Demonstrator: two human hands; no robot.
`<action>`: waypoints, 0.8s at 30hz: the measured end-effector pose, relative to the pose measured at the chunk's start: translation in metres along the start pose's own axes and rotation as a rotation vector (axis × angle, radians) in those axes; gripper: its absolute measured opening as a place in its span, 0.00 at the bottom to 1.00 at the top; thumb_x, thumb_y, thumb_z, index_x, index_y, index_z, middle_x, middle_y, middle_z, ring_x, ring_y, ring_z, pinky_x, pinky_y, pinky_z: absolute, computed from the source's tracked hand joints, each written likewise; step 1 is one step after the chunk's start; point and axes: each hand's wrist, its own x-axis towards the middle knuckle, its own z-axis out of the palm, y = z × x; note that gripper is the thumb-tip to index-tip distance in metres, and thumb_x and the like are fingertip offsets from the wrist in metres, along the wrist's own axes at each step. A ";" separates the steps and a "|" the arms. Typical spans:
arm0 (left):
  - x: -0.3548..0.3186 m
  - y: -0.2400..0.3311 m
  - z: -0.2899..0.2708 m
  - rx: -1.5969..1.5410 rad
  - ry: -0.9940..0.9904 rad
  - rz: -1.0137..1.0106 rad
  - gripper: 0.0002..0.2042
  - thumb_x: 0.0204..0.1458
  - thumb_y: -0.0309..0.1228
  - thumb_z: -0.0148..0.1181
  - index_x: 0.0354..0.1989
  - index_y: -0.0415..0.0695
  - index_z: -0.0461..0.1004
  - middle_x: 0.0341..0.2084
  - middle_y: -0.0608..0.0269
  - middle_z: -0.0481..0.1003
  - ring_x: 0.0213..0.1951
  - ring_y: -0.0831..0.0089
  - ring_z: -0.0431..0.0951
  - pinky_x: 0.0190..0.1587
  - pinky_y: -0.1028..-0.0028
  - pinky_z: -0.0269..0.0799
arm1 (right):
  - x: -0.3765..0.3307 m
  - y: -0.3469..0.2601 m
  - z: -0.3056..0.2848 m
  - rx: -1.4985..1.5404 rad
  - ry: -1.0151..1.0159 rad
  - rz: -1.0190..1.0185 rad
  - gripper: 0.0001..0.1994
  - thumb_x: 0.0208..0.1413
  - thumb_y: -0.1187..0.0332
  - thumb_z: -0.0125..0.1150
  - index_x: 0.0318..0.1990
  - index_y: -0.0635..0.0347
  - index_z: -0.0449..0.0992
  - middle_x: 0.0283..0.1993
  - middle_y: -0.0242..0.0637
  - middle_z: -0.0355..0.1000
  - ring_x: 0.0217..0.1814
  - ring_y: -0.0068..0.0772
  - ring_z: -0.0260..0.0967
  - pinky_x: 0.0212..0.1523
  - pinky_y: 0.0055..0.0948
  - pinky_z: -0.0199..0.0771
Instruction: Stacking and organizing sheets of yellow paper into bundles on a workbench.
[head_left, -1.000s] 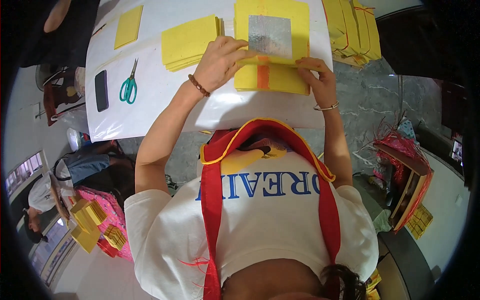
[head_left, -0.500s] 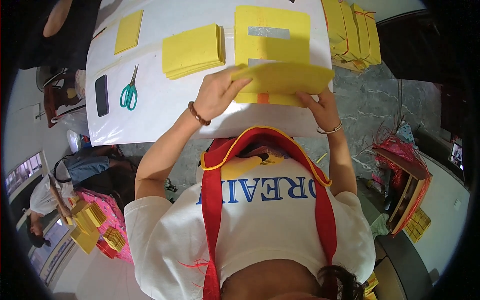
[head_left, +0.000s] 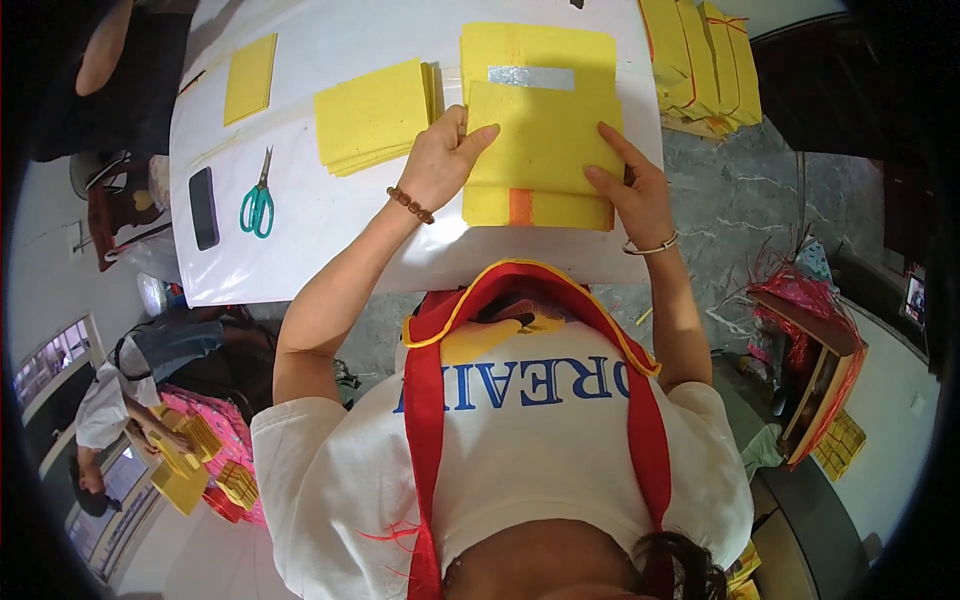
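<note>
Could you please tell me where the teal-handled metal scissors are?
In the head view, the scissors lie on the left of the white table, between the black phone and fanned yellow paper stack.

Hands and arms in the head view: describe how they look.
The left hand and right hand are ungloved, with a brown beaded bracelet at the left wrist and a thin, pale bangle at the right. Short white sleeves leave the forearms bare.

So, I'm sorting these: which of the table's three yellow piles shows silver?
The right pile: a silver patch shows, while the middle pile and left pile show only yellow.
</note>
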 end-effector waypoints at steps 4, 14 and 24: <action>0.001 0.002 0.000 -0.031 0.026 0.003 0.14 0.55 0.39 0.57 0.31 0.38 0.68 0.18 0.76 0.62 0.21 0.86 0.57 0.22 0.81 0.56 | 0.002 -0.002 0.000 -0.072 0.018 -0.008 0.26 0.48 0.67 0.63 0.57 0.61 0.67 0.46 0.42 0.72 0.42 0.27 0.70 0.43 0.23 0.69; -0.005 0.024 -0.005 -0.129 0.095 -0.028 0.17 0.52 0.40 0.58 0.35 0.36 0.68 0.14 0.66 0.65 0.20 0.79 0.65 0.21 0.75 0.60 | 0.007 -0.001 0.003 -0.266 0.058 -0.045 0.25 0.46 0.65 0.62 0.55 0.57 0.69 0.46 0.44 0.72 0.45 0.40 0.72 0.46 0.31 0.69; -0.037 0.049 0.020 0.697 -0.171 0.768 0.34 0.44 0.42 0.61 0.59 0.39 0.60 0.56 0.50 0.62 0.60 0.56 0.59 0.60 0.58 0.52 | 0.008 0.005 0.004 -0.223 0.063 0.007 0.25 0.45 0.66 0.62 0.55 0.56 0.69 0.44 0.45 0.73 0.44 0.40 0.72 0.45 0.30 0.69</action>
